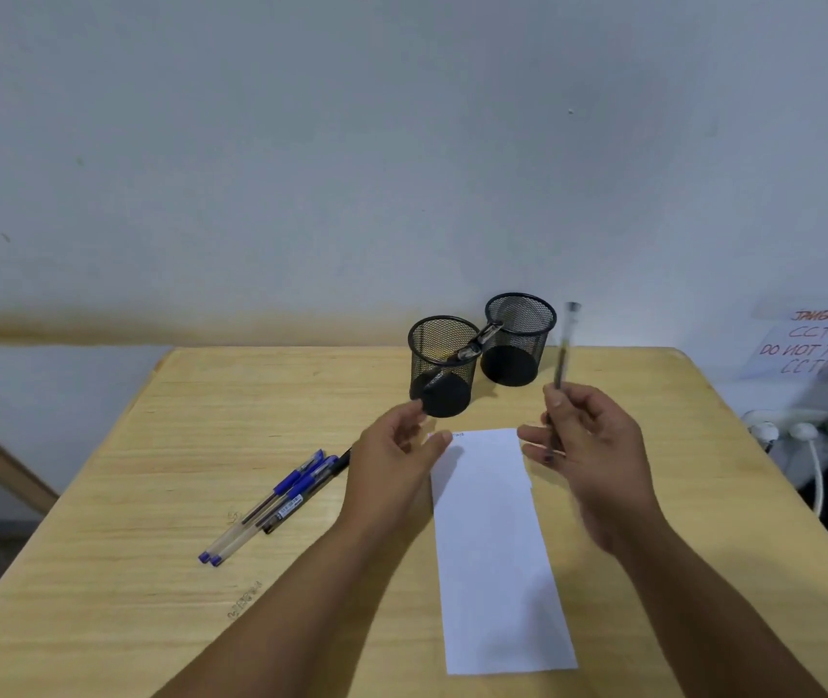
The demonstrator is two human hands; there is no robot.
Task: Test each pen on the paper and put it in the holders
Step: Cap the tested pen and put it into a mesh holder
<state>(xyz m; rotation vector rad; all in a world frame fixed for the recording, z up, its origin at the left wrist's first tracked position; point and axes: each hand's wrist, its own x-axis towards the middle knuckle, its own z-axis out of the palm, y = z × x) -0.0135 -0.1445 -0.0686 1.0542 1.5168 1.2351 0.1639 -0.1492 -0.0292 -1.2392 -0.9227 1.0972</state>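
The light wooden table (160,496) ends at a far edge just behind two black wire-mesh cup holders (520,340), and its left and right edges slant outward toward the camera. Bare tabletop lies left of the loose pens and right of the paper, up to the right edge.

The right hand (588,445) grips a dark-barrelled pen (564,352) between curled fingers and thumb, holding it near upright and off the table, its upper end level with the rim of the right holder and just to that holder's right. The left hand (397,455) hangs relaxed with fingers loosely spread, holding nothing, its fingertips close to the base of the left holder (444,367) and over the top left corner of the narrow white paper strip (495,546). The paper lies flat between the two forearms, faint marks at its top edge. The left holder contains one pen leaning toward the right holder. A cluster of blue-capped clear pens (271,501) lies on the table left of the left hand, apart from it.

Behind the table stands a pale wall. At far right a handwritten paper notice (815,345) hangs above white plugs and cables (800,435).
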